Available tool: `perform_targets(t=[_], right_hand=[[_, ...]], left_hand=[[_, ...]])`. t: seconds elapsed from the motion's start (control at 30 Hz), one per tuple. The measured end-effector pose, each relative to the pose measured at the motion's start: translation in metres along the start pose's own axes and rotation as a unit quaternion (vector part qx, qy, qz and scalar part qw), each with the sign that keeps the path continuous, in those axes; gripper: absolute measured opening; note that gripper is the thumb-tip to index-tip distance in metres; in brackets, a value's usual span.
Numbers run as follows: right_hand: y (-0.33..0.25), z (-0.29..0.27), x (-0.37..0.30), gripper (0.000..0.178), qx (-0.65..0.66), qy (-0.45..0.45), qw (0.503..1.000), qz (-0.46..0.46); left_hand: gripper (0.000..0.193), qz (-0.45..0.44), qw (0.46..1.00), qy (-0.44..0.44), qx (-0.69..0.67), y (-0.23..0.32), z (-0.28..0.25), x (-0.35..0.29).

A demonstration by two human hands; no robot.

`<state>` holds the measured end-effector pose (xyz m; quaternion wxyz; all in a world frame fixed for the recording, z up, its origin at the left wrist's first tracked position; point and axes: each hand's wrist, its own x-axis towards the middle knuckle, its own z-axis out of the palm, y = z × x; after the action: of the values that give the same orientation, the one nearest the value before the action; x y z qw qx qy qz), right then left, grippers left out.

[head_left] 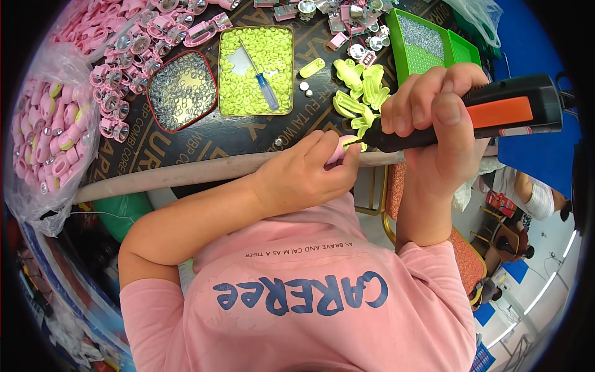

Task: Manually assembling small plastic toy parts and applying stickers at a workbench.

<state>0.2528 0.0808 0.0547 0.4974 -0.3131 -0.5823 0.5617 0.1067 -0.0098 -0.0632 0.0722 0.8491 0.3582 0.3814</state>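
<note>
- Here, the right hand was wrapped tight around a black electric screwdriver with an orange panel, its long axis running nearly level, the tip pointing toward the person's left.
- The tip met a small pink part at the near edge of the table, just over the pale rounded rim.
- The left hand was closed on that pink part, fingers curled over it so that most of it was hidden; only a rounded pink end showed.
- Just beyond the hands lay a loose pile of yellow-green plastic pieces, touching one another.
- Farther in stood a square tin of yellow-green caps with a blue-handled screwdriver lying in it, and beside it, toward the left edge, a red-rimmed tin of small metal rings.
- A green tray sat near the far right corner.
- Pink assembled casings crowded the far left corner, and a clear bag of more pink pieces hung at the left edge.
</note>
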Motion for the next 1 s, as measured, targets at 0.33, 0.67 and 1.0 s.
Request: perform_targets(t=[0.33,0.67,1.0], right_hand=[[0.0030,-0.0035,-0.0004,0.019,0.007,-0.014,1.000,-0.011],[0.0040,0.0019,0.0016,0.024,-0.073,-0.060,0.995,-0.029],[0.0051,0.0005,0.0047,0.023,-0.135,-0.109,0.983,-0.052]], left_hand=[[0.035,-0.007,1.000,-0.001,0.000,0.0006,0.0018,-0.0018],[0.040,-0.012,1.000,0.006,-0.012,0.0016,0.0042,-0.0027],[0.040,-0.003,0.998,0.021,-0.056,-0.0040,0.0054,-0.0031]])
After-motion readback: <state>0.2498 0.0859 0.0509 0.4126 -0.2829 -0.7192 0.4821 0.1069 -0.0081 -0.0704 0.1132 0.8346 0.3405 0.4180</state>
